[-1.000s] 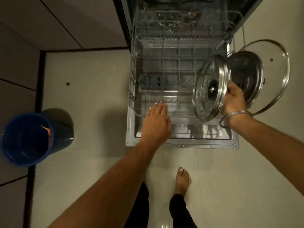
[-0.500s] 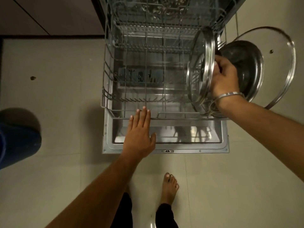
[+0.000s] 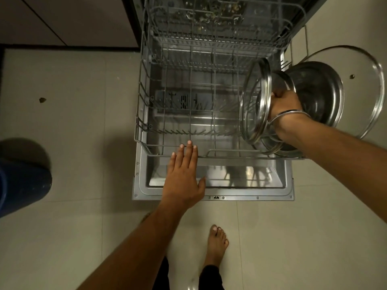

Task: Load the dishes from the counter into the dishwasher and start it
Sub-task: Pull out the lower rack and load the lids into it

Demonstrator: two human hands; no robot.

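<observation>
The dishwasher's lower rack is pulled out over the open door. My right hand grips a small glass lid with a steel rim, held on edge at the rack's right side. Behind it lean a dark steel lid and a large glass lid, partly past the rack's right edge. My left hand lies flat with straight fingers over the rack's front rail, holding nothing. The upper rack sits farther back.
A blue bucket stands on the tiled floor at the left. A bare foot is on the floor just in front of the door. Cabinet fronts run along the top left. A small scrap lies on the floor.
My right hand has lowered the small glass lid on edge into the right side of the lower rack. My left hand stays by the rack's front rail.
</observation>
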